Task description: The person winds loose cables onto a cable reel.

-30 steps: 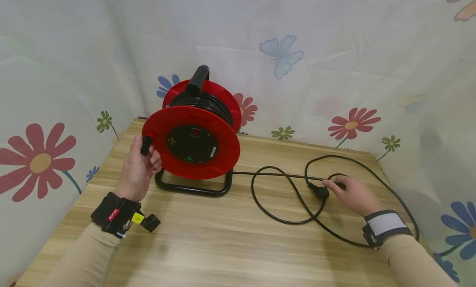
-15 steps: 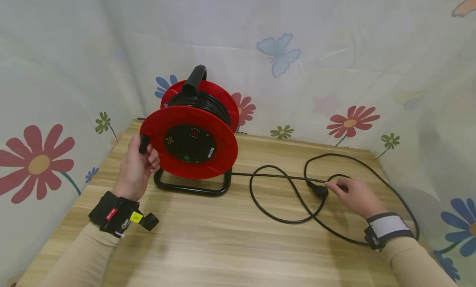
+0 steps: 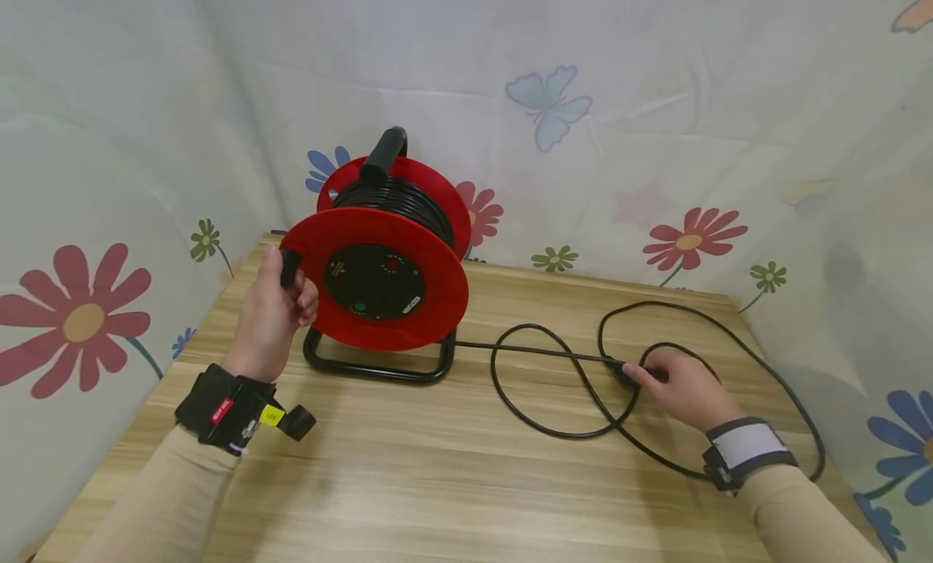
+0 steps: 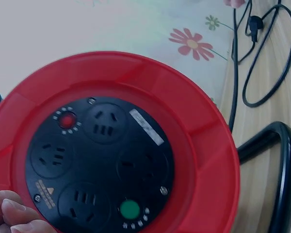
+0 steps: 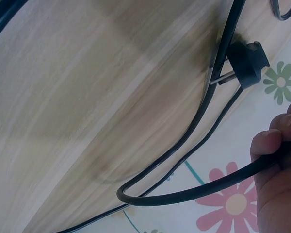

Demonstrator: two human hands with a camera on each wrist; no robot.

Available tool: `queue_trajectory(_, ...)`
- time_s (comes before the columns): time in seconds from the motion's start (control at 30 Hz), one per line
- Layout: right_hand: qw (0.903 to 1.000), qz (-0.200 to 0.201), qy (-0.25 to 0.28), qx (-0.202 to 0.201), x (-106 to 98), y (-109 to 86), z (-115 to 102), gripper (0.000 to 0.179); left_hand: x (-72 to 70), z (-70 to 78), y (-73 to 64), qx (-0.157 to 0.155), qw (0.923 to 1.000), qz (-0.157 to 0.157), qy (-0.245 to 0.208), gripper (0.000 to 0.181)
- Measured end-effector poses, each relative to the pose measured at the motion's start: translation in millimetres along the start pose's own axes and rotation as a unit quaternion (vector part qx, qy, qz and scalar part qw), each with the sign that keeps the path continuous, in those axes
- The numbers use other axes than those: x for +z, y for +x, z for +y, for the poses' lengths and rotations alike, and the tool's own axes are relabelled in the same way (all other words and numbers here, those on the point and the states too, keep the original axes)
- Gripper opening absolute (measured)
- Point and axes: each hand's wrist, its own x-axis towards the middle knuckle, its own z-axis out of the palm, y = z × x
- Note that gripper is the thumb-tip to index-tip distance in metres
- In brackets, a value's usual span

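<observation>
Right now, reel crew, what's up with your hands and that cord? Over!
Left hand holds black knob on red reel. Right hand holds cord, partly wound. Loose loops and plug nearby, might snag.

The reel (image 3: 375, 279) stands on the table (image 3: 452, 482), left of the plug (image 5: 247, 65).

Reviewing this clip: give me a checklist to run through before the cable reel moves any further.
1. Left hand on the winding knob: ok, fingers curled round it.
2. Right hand on the cable: ok, gripped.
3. Cable reel standing on its tubular frame: ok, upright on the table.
4. Slack loops free of crossings: not ok, strands cross on the table.
5. Plug clear of the cable: cannot tell whether its pins touch the passing strand.
6. Wound turns evenly laid: cannot tell, partly hidden.
</observation>
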Motion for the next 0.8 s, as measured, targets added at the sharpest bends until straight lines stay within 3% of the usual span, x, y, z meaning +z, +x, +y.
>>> queue_trajectory(0.57, 0.9992, 0.01, 0.002, -0.038, 10, 8.7, -20, 0.045, 17.7, 19.7, 4.1, 0.027, 0.996, 0.02, 0.082, 0.049)
queue_trajectory(0.8, 0.9995, -0.011, 0.007, -0.03, 11, 9.4, -28, 0.046, 23.6, 23.1, 5.3, 0.023, 0.9905, 0.028, 0.133, 0.053)
